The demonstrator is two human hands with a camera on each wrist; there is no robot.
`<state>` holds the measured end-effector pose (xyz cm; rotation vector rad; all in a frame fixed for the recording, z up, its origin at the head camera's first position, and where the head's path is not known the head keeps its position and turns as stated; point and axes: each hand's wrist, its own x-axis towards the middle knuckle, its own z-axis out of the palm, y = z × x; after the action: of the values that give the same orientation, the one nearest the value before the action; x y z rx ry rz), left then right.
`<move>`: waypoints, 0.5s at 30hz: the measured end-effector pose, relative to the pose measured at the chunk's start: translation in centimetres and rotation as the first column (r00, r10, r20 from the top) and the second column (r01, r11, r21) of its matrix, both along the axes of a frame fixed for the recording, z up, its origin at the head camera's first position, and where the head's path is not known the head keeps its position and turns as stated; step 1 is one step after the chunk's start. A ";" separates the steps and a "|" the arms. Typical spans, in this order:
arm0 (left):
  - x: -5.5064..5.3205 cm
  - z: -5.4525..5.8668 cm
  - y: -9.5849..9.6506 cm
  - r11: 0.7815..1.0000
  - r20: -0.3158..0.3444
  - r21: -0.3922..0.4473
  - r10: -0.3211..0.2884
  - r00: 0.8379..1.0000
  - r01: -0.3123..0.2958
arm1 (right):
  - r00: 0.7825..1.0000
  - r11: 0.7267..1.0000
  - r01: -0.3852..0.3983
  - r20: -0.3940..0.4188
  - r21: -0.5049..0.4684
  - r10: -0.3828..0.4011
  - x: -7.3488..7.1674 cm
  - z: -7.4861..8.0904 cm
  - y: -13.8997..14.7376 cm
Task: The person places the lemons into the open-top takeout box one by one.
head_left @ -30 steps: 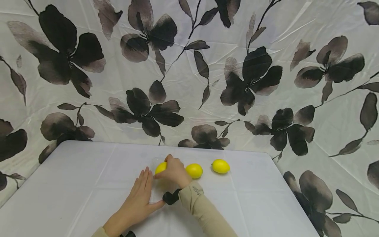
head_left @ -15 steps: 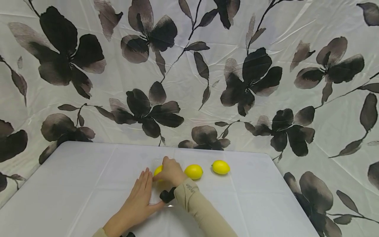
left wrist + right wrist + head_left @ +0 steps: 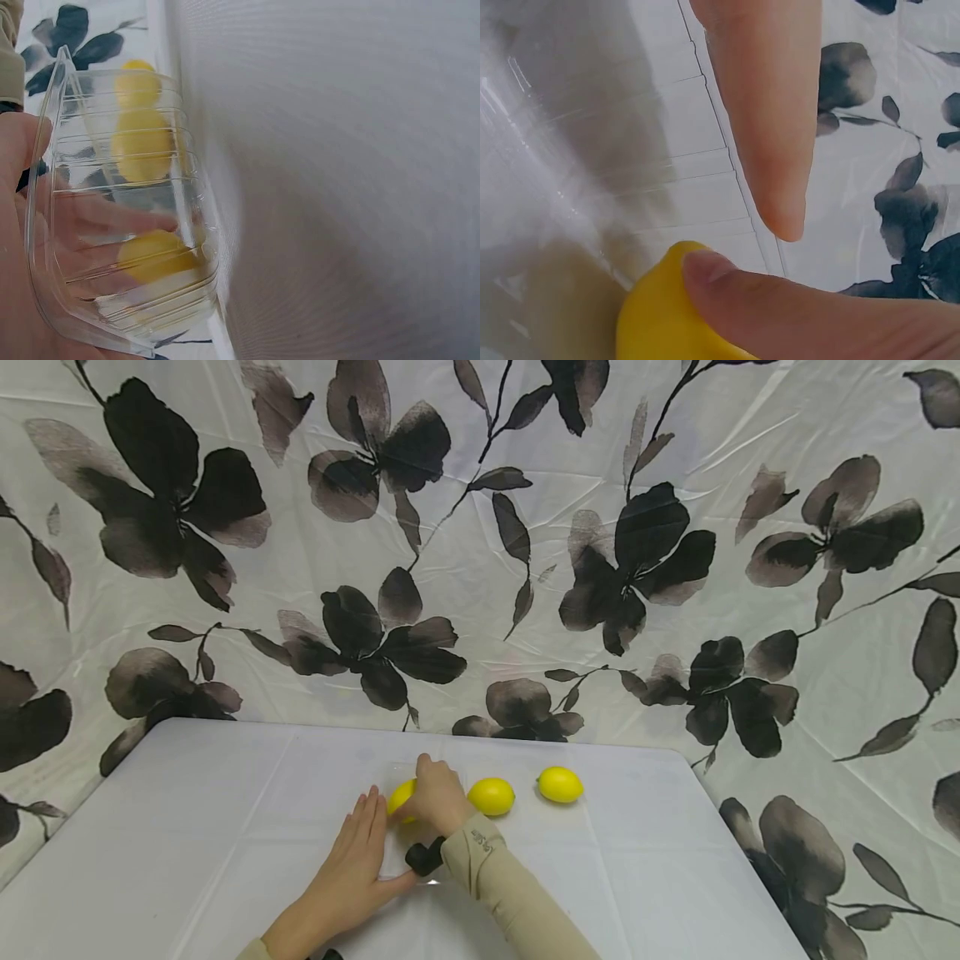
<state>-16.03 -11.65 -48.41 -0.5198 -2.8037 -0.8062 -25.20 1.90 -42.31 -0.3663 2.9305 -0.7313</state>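
A clear plastic container (image 3: 97, 336) with ribbed walls stands on the white table, mostly between the two hands in the head view. Along its left side lies my left hand (image 3: 348, 856), fingers straight and together, thumb spread to its near edge. My right hand (image 3: 441, 797) reaches into the container and holds a yellow lemon (image 3: 400, 798). In the right wrist view the thumb (image 3: 742, 296) presses on that lemon, while one finger (image 3: 769, 127) points straight, apart from it. The other right fingers are hidden there. Through the clear wall, the left wrist view shows fingers about the lemon (image 3: 157, 255).
Two more lemons rest on the white table (image 3: 187, 827) to the right of the container: a nearer one (image 3: 491, 797) beside my right hand and a farther one (image 3: 560, 785). Behind the table hangs a cloth (image 3: 525, 552) printed with dark flowers.
Over the last second my right hand and the lemon in it have shifted slightly left within the container. My left hand keeps its place; both lemons on the table have stayed put.
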 end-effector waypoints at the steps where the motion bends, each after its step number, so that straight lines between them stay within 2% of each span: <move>1: 0.0 0.0 0.0 1.000 -0.001 0.000 0.001 1.000 -0.001 | 1.000 1.000 0.009 -0.004 0.002 -0.009 0.0 0.0 0.0; 5: 0.0 0.0 0.0 1.000 -0.003 -0.006 -0.001 1.000 0.001 | 1.000 1.000 0.030 -0.009 -0.002 -0.030 0.0 0.2 0.1; 15: 0.0 -0.1 0.0 1.000 -0.010 -0.006 0.002 1.000 -0.002 | 1.000 1.000 0.022 -0.001 -0.005 -0.022 -0.4 -0.1 0.4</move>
<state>-16.08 -11.64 -48.54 -0.5198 -2.7985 -0.7923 -25.62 2.32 -42.44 -0.3357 2.9388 -0.7423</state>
